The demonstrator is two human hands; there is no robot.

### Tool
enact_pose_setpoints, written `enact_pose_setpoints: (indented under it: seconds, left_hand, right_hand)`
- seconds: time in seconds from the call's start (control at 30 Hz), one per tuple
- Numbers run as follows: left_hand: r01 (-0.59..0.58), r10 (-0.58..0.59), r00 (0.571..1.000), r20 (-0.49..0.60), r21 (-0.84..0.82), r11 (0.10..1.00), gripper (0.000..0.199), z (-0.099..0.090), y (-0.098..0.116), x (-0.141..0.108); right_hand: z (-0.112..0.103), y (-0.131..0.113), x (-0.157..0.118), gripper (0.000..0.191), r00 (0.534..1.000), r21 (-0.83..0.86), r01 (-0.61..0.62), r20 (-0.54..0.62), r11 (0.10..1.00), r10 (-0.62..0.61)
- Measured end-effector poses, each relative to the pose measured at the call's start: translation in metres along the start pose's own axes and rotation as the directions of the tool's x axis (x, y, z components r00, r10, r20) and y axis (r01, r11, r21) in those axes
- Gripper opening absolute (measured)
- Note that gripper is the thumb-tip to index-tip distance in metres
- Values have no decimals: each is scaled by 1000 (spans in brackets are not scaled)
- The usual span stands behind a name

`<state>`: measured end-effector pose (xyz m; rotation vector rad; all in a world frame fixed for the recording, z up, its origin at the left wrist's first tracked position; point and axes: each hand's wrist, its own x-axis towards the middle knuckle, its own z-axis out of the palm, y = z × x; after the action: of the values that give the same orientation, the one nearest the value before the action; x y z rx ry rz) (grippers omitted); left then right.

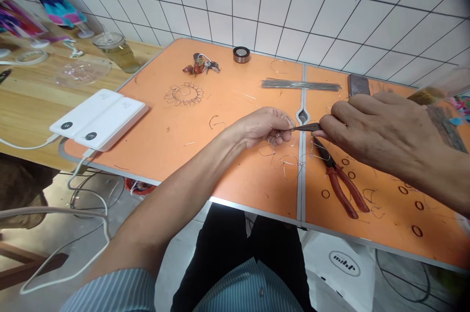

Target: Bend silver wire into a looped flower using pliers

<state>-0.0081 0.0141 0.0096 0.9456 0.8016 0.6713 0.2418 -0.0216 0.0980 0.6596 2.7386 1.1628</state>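
Spanning our view: an orange table (139, 140) with a metal-edged seam across it.
Right hand (380, 123): palm down, fingers curled tightly around dark-nosed pliers (309, 127), whose handles we cannot see.
Left hand (266, 126): thumb and fingertips pinched together, no gap that we can see, on thin wire (289, 118).
Red-handled pliers (332, 175): lying on the table below the right hand.
Wire bundle (299, 85): straight grey lengths, laid across the seam beyond both hands.
Wire position: between left thumb and fingers, above the table; the dark pliers' tips meet it there. We cannot tell whether they grip it.
Wire appearance: silvery, fine, bent into curves; partly hidden by the fingers.
Small dark rings (416, 227): scattered near the red handles.
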Motion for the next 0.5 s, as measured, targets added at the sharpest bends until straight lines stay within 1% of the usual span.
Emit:
enact_pose_setpoints:
  seconds: [0.13,0.2,0.27,0.33,0.4,0.43,0.47,0.5]
  left_hand:
    - [-18,18,1000,18,16,1000,30,-1,-2,1]
    - [-32,31,999,28,37,999,29,-2,-2,0]
    - [-60,58,998,38,50,997,29,-3,-3,-1]
    - [-97,95,994,57,44,994,27,-5,-4,-1]
    - [-134,131,987,92,30,991,27,-8,-6,0]
    - [-153,149,982,114,26,988,26,-10,-7,1]
    - [-174,170,976,133,23,984,26,-11,-8,1]
    - [-195,189,971,148,22,981,27,-13,-9,2]
  right_hand:
    - [2,-4,3,45,990,224,-139,67,965,127]
    - [0,-5,5,42,982,258,-181,93,949,162]
    - [-2,-5,5,40,978,216,-197,110,956,176]
    - [-5,-3,1,40,972,110,-212,124,971,199]
    - [-7,-1,-8,40,972,-23,-222,77,975,224]
    - [-7,0,-13,39,972,-84,-226,37,970,230]
    - [-8,-1,-20,37,973,-130,-230,-30,965,228]
    - [-9,-3,-26,35,968,-159,-251,-52,955,245]
